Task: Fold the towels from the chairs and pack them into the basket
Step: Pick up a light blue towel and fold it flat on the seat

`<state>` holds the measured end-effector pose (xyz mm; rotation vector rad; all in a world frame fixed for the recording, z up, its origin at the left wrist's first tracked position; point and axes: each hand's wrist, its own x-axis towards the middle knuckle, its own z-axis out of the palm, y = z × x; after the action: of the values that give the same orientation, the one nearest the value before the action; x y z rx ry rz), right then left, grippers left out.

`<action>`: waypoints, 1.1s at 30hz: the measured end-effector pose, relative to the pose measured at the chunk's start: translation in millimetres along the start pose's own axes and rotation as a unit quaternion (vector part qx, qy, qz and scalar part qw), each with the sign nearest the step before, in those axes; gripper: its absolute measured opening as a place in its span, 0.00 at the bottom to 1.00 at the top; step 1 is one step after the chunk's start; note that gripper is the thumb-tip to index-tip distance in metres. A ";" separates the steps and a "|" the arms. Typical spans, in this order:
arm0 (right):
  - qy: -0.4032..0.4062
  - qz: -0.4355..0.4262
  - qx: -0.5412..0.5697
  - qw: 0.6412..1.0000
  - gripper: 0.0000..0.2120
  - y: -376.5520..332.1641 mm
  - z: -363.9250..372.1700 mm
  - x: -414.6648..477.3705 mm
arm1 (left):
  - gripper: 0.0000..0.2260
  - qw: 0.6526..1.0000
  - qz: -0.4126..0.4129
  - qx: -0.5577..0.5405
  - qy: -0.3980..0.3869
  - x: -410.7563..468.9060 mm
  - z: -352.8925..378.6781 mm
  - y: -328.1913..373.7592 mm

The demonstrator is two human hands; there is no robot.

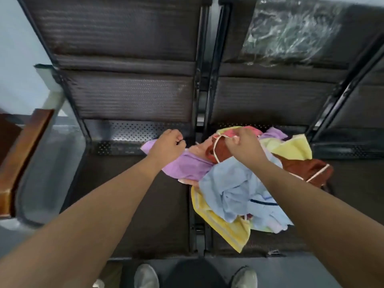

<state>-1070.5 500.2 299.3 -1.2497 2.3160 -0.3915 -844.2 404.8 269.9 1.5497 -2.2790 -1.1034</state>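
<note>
- Lilac cloth towel (pixel 187 166) under the left hand (pixel 168 143): soft, matt.
- Crumpled light blue cloth towel (pixel 230 194) and yellow striped cloth towel (pixel 224 229), nearer the person than the right hand (pixel 243 147): matt, slightly fuzzy.
- Brown cloth towel (pixel 301 169) at the right hand: plush, with smoother pale trim.
- Black perforated metal strip (pixel 133 132) just beyond the left hand: smooth, glossy.
- Dark brown padded chair backs (pixel 124 96) beyond both hands: matt, finely ribbed.
- Clear plastic film (pixel 291 28) far beyond the right hand: crinkled, shiny.
- Brown wooden armrest (pixel 25 152) far left of the left hand: polished.

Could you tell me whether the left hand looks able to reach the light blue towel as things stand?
Probably yes: the light blue towel lies uncovered atop the pile, near the left hand. That hand seems to grip the purple towel, so it would have to let go first.
</note>
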 end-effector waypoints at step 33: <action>0.145 -0.217 -0.140 0.955 0.02 59.1 37.6 -73.7 | 0.06 0.926 0.264 -0.257 0.081 -59.2 67.1 15.9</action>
<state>-1057.4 593.3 260.4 -1.9734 2.3805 -0.4238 -864.3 490.6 247.6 0.7353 -1.9038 -1.2165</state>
